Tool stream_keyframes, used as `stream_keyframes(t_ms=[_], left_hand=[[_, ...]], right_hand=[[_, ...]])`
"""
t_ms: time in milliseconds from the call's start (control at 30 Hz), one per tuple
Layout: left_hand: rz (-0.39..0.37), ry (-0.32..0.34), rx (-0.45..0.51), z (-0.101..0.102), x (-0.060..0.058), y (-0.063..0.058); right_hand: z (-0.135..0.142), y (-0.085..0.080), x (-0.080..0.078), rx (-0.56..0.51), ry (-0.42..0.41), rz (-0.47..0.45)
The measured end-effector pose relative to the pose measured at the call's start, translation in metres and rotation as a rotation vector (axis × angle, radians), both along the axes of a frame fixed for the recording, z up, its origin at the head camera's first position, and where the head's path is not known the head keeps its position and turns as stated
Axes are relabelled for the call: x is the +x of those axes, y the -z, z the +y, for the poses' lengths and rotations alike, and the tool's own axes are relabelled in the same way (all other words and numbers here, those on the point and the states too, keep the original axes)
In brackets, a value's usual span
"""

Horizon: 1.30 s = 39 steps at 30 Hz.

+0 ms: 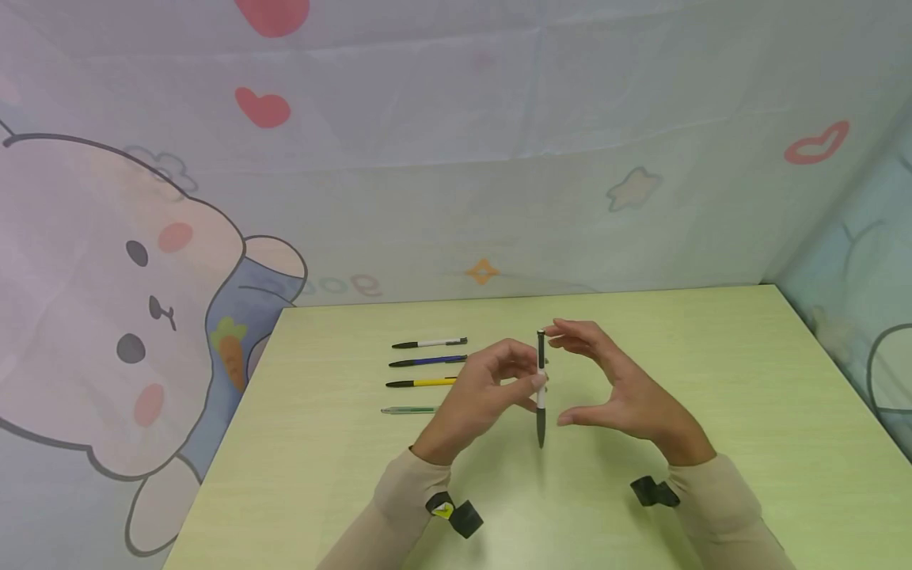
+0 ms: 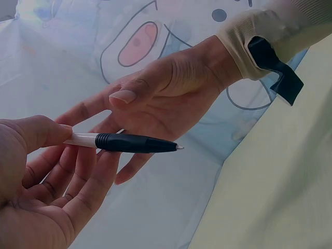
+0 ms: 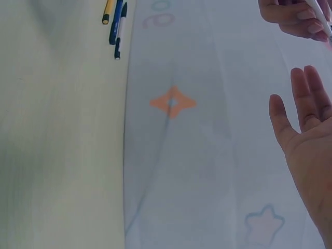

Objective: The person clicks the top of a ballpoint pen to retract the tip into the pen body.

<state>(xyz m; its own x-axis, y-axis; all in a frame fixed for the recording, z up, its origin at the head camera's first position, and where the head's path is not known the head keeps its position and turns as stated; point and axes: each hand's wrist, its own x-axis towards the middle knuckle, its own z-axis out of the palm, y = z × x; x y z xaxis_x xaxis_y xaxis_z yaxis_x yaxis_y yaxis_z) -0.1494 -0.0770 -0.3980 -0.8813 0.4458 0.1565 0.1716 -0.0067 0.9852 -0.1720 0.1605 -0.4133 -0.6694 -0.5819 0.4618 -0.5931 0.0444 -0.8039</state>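
Between thumb and fingers, my left hand pinches a ballpoint pen above the table. The pen has a white barrel, a black clip and a black grip; in the head view it appears upright, point downward. A metal tip shows beyond the black grip in the left wrist view. My right hand is to the right of the pen, thumb and fingers spread apart. Its upper fingertips come close to the pen's clip end; whether they touch, I cannot tell. Nothing is held in that hand.
Left of the hands, pens lie in a column on the pale table: a white-and-black pen, a blue pen, a yellow pen and a green pen, partly behind my left hand. A printed cloth hangs behind.
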Motion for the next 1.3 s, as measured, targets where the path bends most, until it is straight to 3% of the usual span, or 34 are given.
stream_keyframes(t_ms=[367,1300], left_hand=[[-0.029,0.018,0.041,0.002,-0.002,-0.003],[-0.021,0.012,0.061,0.005,0.0,-0.009]], right_hand=[[-0.014,-0.023,0.009,-0.038,-0.043,0.059],[-0.022,-0.026,0.003,-0.04,-0.101,0.148]])
